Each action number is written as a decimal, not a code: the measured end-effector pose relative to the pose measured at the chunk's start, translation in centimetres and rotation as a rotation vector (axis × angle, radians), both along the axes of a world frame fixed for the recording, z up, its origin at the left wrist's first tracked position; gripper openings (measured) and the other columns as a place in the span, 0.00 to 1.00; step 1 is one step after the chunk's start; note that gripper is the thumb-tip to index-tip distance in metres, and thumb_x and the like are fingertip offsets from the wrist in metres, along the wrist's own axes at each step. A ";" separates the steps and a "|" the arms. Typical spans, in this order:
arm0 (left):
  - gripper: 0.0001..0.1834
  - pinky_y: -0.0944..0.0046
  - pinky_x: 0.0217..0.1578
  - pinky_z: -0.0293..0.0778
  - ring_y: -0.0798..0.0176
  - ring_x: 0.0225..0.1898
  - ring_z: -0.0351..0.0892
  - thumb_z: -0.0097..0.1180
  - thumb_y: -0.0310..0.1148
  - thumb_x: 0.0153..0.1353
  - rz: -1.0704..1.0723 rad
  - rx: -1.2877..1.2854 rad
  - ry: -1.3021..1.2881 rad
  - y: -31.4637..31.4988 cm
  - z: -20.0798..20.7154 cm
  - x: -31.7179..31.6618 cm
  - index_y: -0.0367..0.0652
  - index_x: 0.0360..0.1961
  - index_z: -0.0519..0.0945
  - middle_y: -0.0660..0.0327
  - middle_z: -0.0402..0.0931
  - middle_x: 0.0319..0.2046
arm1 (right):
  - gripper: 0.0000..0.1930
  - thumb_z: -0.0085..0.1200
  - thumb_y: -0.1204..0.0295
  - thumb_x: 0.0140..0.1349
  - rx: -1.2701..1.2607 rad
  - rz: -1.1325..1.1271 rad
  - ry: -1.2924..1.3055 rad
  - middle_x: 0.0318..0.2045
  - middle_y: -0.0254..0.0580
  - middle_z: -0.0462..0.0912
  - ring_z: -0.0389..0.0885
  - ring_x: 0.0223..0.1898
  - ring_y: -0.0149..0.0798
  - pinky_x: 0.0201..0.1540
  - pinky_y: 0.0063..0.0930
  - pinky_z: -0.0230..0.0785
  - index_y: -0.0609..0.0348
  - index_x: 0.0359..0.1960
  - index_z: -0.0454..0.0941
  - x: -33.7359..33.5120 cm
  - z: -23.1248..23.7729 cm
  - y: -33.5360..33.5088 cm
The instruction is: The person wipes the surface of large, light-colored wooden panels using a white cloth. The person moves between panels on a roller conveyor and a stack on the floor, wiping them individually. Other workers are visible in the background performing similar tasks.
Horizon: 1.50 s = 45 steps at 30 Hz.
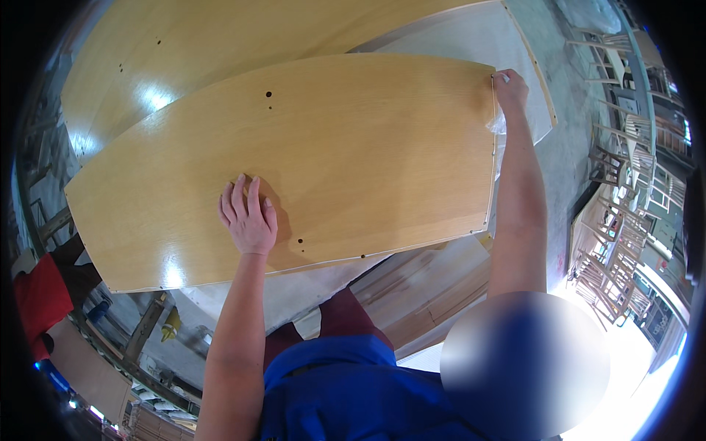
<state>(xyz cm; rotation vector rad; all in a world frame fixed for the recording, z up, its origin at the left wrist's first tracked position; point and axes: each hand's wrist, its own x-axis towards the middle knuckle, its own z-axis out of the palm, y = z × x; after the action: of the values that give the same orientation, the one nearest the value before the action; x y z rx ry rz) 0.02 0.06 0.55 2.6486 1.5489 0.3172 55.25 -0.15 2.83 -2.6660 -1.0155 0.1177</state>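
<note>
A light wood panel [382, 147] with a glossy face and a few dark drilled holes lies flat in front of me. My left hand [250, 217] rests on it, left of the middle, palm down with its fingers spread. At the panel's far right corner, my right hand [512, 92] is closed around a thin whitish piece, perhaps cloth or film, held against the edge. A crumpled, see-through white bit [497, 125] shows just below that hand, along the panel's right edge. The fingertips there are partly hidden.
Another wood panel [206, 44] lies beneath and beyond this one. A pale sheet [471, 37] shows under both at the far right. Wooden chair frames [610, 220] stand along the right side. On the left, a person's red garment [44, 294] is visible near a metal rail [143, 327].
</note>
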 end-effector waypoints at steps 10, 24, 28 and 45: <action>0.22 0.45 0.61 0.50 0.50 0.62 0.55 0.44 0.40 0.62 0.008 0.005 0.005 0.0 0.0 0.0 0.52 0.58 0.69 0.59 0.60 0.61 | 0.14 0.52 0.63 0.54 -0.022 -0.009 0.033 0.36 0.56 0.82 0.80 0.41 0.54 0.46 0.41 0.70 0.58 0.37 0.81 -0.1 0.0 0.0; 0.24 0.44 0.61 0.52 0.50 0.61 0.57 0.50 0.40 0.57 0.058 -0.051 -0.088 -0.1 0.1 -0.1 0.53 0.56 0.69 0.60 0.63 0.57 | 0.13 0.48 0.66 0.62 0.858 -0.335 0.704 0.26 0.34 0.75 0.71 0.24 0.27 0.20 0.19 0.61 0.55 0.47 0.74 -8.0 2.7 -4.6; 0.23 0.45 0.61 0.52 0.51 0.61 0.57 0.52 0.41 0.54 0.068 -0.061 -0.153 0.1 1.0 -0.7 0.55 0.53 0.69 0.61 0.64 0.55 | 0.07 0.44 0.67 0.62 0.736 -0.270 1.116 0.14 0.31 0.65 0.60 0.13 0.26 0.14 0.22 0.51 0.53 0.29 0.69 -20.0 3.9 -9.6; 0.17 0.64 0.37 0.71 0.65 0.33 0.75 0.43 0.41 0.69 0.284 -0.975 -1.470 -23.2 8.5 -19.5 0.37 0.44 0.71 0.59 0.75 0.30 | 0.30 0.38 0.68 0.70 0.022 0.772 1.424 0.41 0.47 0.80 0.75 0.43 0.34 0.50 0.28 0.63 0.55 0.70 0.41 -64.1 8.4 -15.2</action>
<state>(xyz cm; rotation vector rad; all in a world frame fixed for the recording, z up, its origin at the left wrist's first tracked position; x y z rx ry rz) -19.50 -23.12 9.06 0.8889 0.9975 0.9048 -8.85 -15.37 11.23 -1.2848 -1.2404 1.7427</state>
